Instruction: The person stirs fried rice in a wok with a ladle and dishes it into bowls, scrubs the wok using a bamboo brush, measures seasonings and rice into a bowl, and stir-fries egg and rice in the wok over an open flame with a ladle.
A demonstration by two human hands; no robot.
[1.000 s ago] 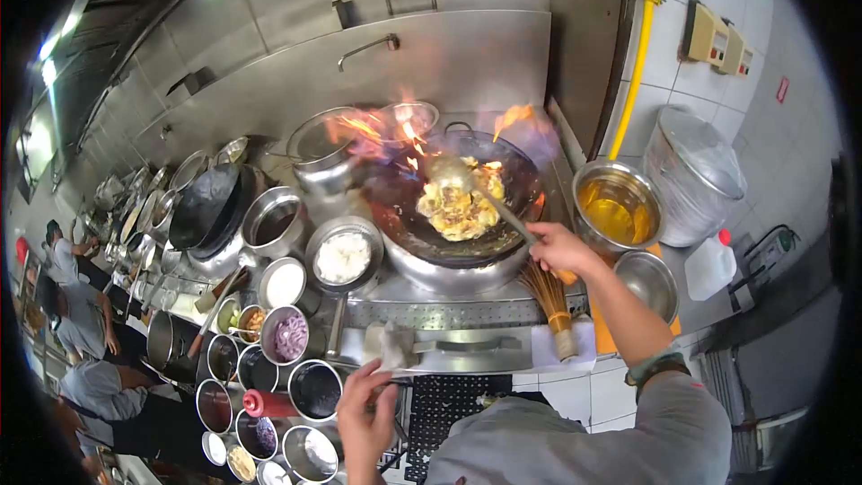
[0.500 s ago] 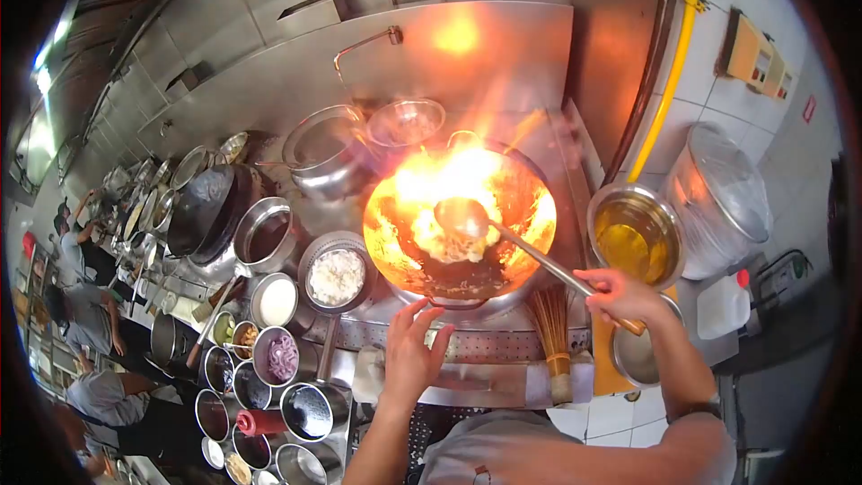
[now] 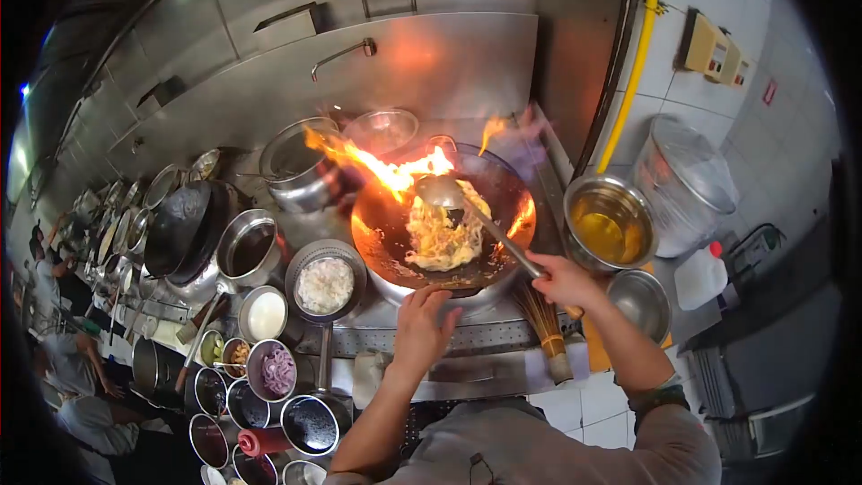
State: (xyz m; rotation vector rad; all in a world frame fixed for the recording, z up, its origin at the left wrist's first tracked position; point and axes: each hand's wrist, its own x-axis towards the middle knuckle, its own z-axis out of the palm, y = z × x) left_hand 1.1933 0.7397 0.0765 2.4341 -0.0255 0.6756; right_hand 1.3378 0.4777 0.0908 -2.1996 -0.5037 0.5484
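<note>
My right hand point(image 3: 567, 284) is closed around the handle of a long metal ladle point(image 3: 503, 241). Its bowl rests against pale yellow, shredded-looking food point(image 3: 444, 238) in a dark wok point(image 3: 386, 256). Flames point(image 3: 395, 175) rise at the wok's far left side, with smaller ones at its right. My left hand point(image 3: 424, 330) is at the wok's near rim, thumb apart from the fingers; whether the fingertips touch the rim I cannot tell. Left of the wok, a round strainer point(image 3: 357, 283) with a long handle holds white rice point(image 3: 325, 286).
A bowl of yellow oil point(image 3: 611, 229) stands right of the wok, above an empty metal bowl point(image 3: 639, 305). A bamboo brush point(image 3: 548, 332) lies near the front edge. Several pots sit left, including one with sliced purple onion point(image 3: 278, 370). Other people work at far left.
The fire in the wok has shrunk sharply, exposing the food. My left hand has come closer to the near rim. The whole view has shifted slightly; the ladle stays in my right hand.
</note>
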